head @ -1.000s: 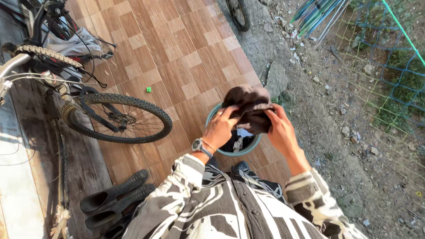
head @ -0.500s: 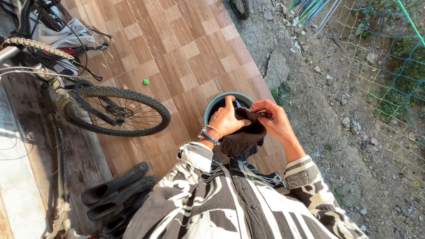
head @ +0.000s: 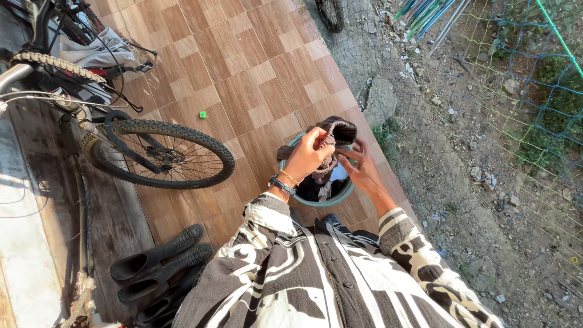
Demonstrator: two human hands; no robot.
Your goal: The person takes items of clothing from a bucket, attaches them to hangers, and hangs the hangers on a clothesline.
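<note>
Nearest, a black-and-white patterned shirt (head: 316, 279) fills the bottom of the view, both sleeves reaching forward. Left hand (head: 308, 155), watch and thin bracelet at the wrist, fingers pinched closed on a dark brown crumpled cloth (head: 335, 135) held up above a teal basin (head: 344, 194). Right hand (head: 359, 170) sits just beside and a little lower, fingers curled onto the same cloth from the other side; grip narrow, both hands on it. Basin stands on the brown tiled floor (head: 243, 67) right at the tile's edge, more dark and pale laundry bundled inside it, under the hands. Off to the person's left, a pair of black rubber boots (head: 159, 267) lying on their sides by a weathered wooden strip. Beyond those, a bicycle front wheel (head: 159, 153), knobby tyre, frame and cables above it. Small green object (head: 202, 114) alone on the tiles. Farther right, bare stony ground (head: 461, 158), then netting fence (head: 534, 91) with green growth behind.
</note>
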